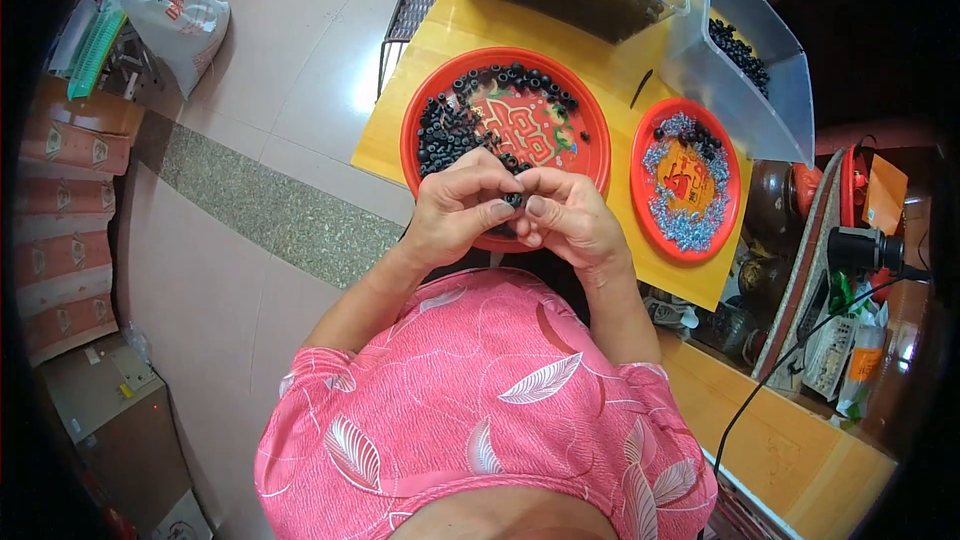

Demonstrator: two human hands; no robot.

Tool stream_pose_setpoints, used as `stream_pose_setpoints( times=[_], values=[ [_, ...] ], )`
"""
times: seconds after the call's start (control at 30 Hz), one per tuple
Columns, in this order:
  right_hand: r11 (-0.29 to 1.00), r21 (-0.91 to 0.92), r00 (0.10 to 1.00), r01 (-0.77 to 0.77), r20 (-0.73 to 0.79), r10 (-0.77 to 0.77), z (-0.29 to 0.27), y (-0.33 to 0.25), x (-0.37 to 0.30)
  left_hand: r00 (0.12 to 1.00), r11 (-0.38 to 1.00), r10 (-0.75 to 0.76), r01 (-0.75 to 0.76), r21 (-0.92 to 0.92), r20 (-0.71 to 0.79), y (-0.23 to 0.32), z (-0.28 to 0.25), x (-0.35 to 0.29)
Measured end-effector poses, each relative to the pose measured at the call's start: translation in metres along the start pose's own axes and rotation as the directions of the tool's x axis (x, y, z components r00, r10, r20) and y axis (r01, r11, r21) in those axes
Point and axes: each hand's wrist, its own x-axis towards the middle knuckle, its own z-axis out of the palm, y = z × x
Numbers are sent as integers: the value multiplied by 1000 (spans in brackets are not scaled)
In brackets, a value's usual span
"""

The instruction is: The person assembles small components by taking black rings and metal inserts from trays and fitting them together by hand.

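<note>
Over the near edge of a large red plate [590, 110], my left hand [465, 205] and my right hand [570, 218] meet with thumbs and forefingers pinched together. Between the fingertips sits a small round black cap [513, 200]; a ring-like opening shows on it. Several more black caps [445, 135] lie heaped on the plate's left side and along its far rim. To the right, a smaller red plate [640, 185] carries tiny silvery-blue pieces [685, 230] and a cluster of black caps [702, 140]. The lower fingers of both hands are partly hidden.
A yellow board [680, 280] lies under both plates. Behind stand a clear bin [560, 0] of black caps and a tilted clear bin [740, 110]. A thin black strip [641, 88] rests between. Black cable [770, 370] runs at right; a white bag [180, 25] stands far left.
</note>
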Motion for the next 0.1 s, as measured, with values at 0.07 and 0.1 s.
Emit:
stream_pose_setpoints(
  times=[0.07,0.1],
  values=[
    [999,39,996,-24,82,21,-2,3,0,998,975,27,-38,219,55,0,-6,-1],
    [999,48,994,-6,107,1,-4,5,1,991,949,51,-85,303,120,-1,-10,-1]
  ],
)
